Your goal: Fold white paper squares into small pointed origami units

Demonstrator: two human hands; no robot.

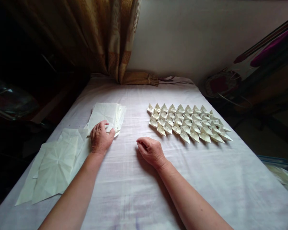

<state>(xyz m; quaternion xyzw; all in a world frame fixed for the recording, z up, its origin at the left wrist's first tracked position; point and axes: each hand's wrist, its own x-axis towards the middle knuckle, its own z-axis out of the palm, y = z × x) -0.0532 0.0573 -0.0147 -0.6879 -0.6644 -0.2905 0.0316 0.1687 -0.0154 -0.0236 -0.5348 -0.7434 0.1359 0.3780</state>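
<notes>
My left hand rests on the near edge of a stack of white paper sheets. Its fingers lie bent on the top sheet and the thumb is spread away from them. Over the bare cloth in the middle, my right hand is closed, fingers curled in, with nothing visible in it. To its upper right stand several rows of small folded paper boats, packed close together with points upward. Loose creased paper sheets overlap at the left, beside my left forearm; the top one has fold lines spreading from its centre.
A pale cloth covers the table. Gold-brown curtains hang down to its far edge, in front of a light wall. On the right, beyond the table edge, lies a plastic bag. Dark clutter stands along both sides.
</notes>
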